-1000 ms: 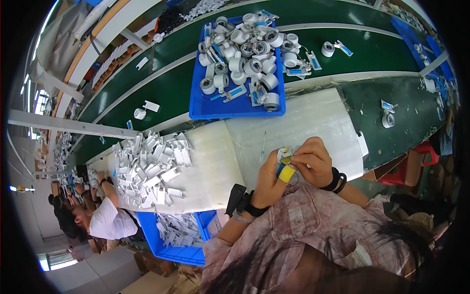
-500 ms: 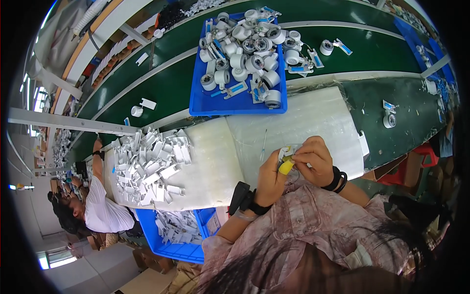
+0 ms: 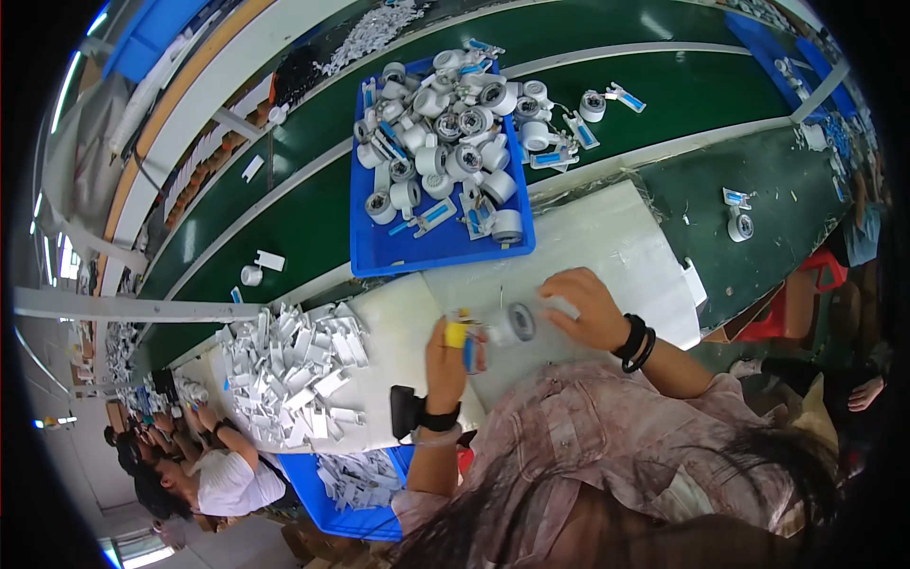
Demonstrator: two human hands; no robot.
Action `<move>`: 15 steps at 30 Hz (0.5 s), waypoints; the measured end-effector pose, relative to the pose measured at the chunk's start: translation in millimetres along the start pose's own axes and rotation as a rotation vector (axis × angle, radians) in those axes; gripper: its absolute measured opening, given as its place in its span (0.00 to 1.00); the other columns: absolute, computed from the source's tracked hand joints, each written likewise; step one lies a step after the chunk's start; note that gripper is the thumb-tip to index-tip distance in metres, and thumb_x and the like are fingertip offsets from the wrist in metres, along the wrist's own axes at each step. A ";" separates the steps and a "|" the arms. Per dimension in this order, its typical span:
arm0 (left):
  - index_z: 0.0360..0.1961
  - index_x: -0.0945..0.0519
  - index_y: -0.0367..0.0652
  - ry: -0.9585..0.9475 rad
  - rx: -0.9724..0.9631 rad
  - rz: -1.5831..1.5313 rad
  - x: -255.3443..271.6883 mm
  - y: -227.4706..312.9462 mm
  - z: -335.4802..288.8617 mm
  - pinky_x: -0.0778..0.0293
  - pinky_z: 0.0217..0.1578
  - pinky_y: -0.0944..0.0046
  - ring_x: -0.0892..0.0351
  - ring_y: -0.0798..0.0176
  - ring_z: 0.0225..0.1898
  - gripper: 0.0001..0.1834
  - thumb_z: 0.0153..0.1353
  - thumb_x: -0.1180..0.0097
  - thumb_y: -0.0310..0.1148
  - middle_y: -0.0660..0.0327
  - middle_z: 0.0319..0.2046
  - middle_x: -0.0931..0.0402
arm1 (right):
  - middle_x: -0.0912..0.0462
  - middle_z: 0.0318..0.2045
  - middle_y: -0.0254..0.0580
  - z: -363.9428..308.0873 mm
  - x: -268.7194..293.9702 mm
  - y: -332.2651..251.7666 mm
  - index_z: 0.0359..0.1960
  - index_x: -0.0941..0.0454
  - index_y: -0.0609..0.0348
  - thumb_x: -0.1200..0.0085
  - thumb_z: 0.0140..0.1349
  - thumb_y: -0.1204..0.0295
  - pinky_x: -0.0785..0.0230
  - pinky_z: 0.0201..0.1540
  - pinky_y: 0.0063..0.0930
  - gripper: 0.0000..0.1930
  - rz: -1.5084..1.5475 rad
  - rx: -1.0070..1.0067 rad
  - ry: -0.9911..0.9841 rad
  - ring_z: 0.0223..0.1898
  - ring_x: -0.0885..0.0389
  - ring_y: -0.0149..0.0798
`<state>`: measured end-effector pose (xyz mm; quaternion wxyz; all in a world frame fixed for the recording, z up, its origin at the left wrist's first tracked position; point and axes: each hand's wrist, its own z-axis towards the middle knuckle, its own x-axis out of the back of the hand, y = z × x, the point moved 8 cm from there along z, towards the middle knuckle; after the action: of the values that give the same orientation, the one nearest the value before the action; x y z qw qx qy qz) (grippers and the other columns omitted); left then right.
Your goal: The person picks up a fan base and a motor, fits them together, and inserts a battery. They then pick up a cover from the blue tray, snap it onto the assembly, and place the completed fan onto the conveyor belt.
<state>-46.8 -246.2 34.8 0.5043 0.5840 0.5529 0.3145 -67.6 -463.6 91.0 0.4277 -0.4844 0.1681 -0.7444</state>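
Observation:
My left hand (image 3: 445,368) is closed on a small white plastic part with a blue strip (image 3: 469,354). Something yellow (image 3: 456,334) covers its thumb area; whether tape or a finger sleeve I cannot tell. Just right of that hand is a white round unit with a grey ring (image 3: 520,322), smeared by motion and above the pale work mat (image 3: 588,237). How it joins the held part is unclear. My right hand (image 3: 590,311) is apart from the round unit, fingers stretched toward it, with a pale blur at their tips.
Ahead stands a blue tray (image 3: 379,263) heaped with white round units and blue-striped parts. Left on the mat lies a pile of white plastic housings (image 3: 294,370). Beneath, a blue bin (image 3: 327,517) holds more. A co-worker (image 3: 232,479) is at left; a metal bar (image 3: 133,305) crosses there.
My hands, formerly together over the small part, have separated. The left has moved left with the part; the right has opened, and the round unit now shows between them. The view has shifted.

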 end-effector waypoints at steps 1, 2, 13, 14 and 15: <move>0.53 0.30 0.40 0.078 -0.034 0.026 22.1 8.4 8.3 0.27 0.18 0.69 0.26 0.68 0.18 0.19 0.72 0.58 0.43 0.57 0.28 0.23 | 0.21 0.40 0.43 3.6 2.3 22.7 0.45 0.23 0.57 0.38 0.51 0.78 0.31 0.47 0.36 0.17 0.022 -0.083 -0.029 0.43 0.22 0.46; 0.55 0.31 0.40 0.152 -0.069 0.050 44.3 17.6 17.5 0.26 0.16 0.68 0.26 0.67 0.17 0.20 0.72 0.59 0.45 0.57 0.28 0.23 | 0.21 0.40 0.43 6.8 6.6 42.9 0.45 0.23 0.57 0.38 0.51 0.78 0.31 0.47 0.36 0.17 0.016 -0.085 -0.018 0.43 0.22 0.46; 0.61 0.38 0.37 0.731 -0.230 0.469 308.6 53.5 147.2 0.27 0.24 0.69 0.23 0.66 0.35 0.24 0.70 0.58 0.39 0.56 0.41 0.25 | 0.25 0.45 0.42 59.9 28.2 269.1 0.54 0.27 0.45 0.41 0.52 0.75 0.26 0.41 0.41 0.25 -0.462 -0.492 0.074 0.41 0.19 0.47; 0.63 0.40 0.33 0.759 -0.138 0.448 311.8 47.3 160.7 0.24 0.36 0.67 0.24 0.60 0.43 0.28 0.67 0.52 0.36 0.53 0.47 0.26 | 0.25 0.45 0.42 61.2 31.0 279.5 0.54 0.27 0.45 0.41 0.52 0.75 0.26 0.41 0.41 0.25 -0.472 -0.505 0.071 0.41 0.19 0.47; 0.64 0.40 0.32 0.822 -0.309 0.715 333.8 51.7 156.6 0.26 0.42 0.64 0.24 0.57 0.46 0.29 0.66 0.49 0.33 0.51 0.49 0.28 | 0.26 0.44 0.40 74.7 20.7 280.3 0.55 0.27 0.43 0.39 0.50 0.74 0.25 0.41 0.41 0.27 -0.559 -0.433 0.036 0.40 0.20 0.46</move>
<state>178.7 43.7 -26.2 0.1892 0.4841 0.4190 0.7445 126.4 -629.8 -48.0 0.0917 -0.5782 0.1905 -0.7880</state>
